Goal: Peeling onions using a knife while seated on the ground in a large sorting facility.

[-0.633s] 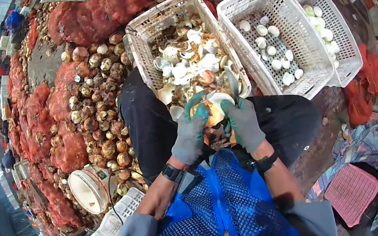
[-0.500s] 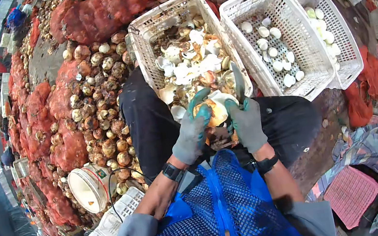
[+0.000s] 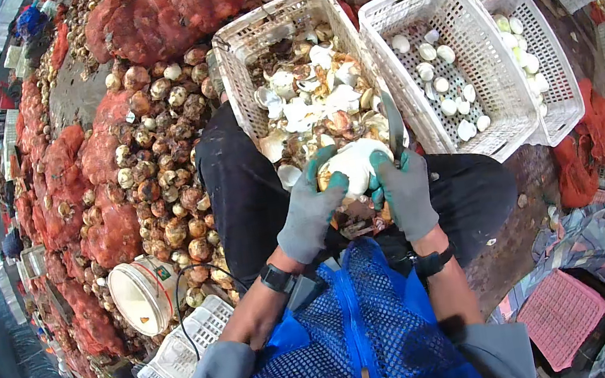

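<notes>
Between my gloved hands is an onion (image 3: pixel 352 166), its upper side bare and white. My left hand (image 3: pixel 309 210) is closed around its left side, fingers and thumb on the surface. My right hand (image 3: pixel 406 193) grips a knife (image 3: pixel 393 119) whose blade points up and away past the onion; the handle is mostly hidden. My right thumb presses on the onion's right side. Just beyond my hands, a white crate (image 3: pixel 232 66) holds peeled skins and white layers.
A white crate (image 3: pixel 474 69) to the right holds several peeled onions (image 3: pixel 449 107), with another crate (image 3: pixel 561 64) beside it. Unpeeled onions (image 3: pixel 168 178) are heaped at left near red mesh sacks (image 3: pixel 171 13). A white bucket (image 3: pixel 139 299) and a pink crate (image 3: pixel 564 318) lie farther out.
The onion has turned from showing brownish-yellow skin to a smooth white side. My left fingers have shifted on it; the knife stays in my right hand.
</notes>
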Tool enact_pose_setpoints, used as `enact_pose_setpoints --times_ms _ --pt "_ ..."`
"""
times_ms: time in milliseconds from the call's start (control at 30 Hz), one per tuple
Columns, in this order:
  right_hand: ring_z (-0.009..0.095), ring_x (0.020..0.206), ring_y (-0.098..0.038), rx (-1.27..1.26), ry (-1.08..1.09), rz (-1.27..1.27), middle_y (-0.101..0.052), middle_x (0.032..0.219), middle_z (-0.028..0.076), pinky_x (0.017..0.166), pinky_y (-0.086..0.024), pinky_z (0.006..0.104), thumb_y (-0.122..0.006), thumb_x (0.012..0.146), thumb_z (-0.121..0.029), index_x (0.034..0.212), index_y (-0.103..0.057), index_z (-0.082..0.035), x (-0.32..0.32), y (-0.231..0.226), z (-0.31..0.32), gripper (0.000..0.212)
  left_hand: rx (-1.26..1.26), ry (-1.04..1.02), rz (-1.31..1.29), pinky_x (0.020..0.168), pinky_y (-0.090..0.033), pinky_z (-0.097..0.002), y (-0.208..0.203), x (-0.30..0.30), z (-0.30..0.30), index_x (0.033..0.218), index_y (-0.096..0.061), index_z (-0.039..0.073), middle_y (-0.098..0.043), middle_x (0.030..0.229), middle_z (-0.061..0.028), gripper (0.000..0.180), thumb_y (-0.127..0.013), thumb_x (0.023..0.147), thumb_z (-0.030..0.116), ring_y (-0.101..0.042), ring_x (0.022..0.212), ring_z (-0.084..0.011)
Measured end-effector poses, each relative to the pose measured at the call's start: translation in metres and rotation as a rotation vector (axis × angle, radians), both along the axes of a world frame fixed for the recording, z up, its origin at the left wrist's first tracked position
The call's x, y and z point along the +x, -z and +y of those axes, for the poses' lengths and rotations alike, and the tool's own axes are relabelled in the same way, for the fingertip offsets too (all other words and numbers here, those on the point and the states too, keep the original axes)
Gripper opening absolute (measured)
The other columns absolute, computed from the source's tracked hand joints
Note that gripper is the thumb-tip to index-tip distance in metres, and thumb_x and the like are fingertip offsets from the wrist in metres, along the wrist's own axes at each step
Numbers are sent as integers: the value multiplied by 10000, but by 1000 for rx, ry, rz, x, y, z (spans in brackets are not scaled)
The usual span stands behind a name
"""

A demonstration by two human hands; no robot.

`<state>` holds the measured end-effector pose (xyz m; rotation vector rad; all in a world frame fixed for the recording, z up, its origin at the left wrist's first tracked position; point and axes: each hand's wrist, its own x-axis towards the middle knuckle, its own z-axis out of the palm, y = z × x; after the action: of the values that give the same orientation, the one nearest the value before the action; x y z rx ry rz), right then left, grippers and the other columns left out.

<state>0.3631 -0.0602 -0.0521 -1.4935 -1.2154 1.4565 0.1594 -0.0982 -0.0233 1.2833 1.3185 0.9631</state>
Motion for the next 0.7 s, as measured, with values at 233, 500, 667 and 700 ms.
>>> enact_pose_setpoints --times_ms 233,500,667,700 --pt "360 783 -699 111 32 -86 -685 862 178 690 -555 487 -748 980 -171 957 -738 -20 -4 32 5 154 -399 -174 -624 1169 -512 -357 20 2 -3 1593 -484 -62 -641 1509 -164 595 -629 1088 218 -652 1354 -218" --pt "459 896 -707 489 -157 -774 -657 1088 258 763 -563 538 -711 979 -143 1100 -752 -43 5 53 7 162 146 29 -25 1019 -590 -385 18 -11 -2 1548 -549 -11 -661 1483 -173 520 -634 1048 100 -719 1221 -280" --pt "442 901 -710 841 -196 -664 -642 1288 335 807 -578 507 -702 1002 -124 1300 -706 -7 -3 -1 -19 320 324 8 280 1115 -551 -457 23 -13 -15 1532 -549 -7 -652 1462 -216 716 -788 862 -92 -671 1335 -347" --pt "453 955 -721 358 -171 -299 -674 1301 328 856 -585 513 -699 1023 -156 1435 -609 54 -10 -25 -21 472 323 6 279 1115 -551 -457 20 -9 -15 1532 -549 -7 -652 1462 -216 716 -788 862 -92 -671 1335 -347"
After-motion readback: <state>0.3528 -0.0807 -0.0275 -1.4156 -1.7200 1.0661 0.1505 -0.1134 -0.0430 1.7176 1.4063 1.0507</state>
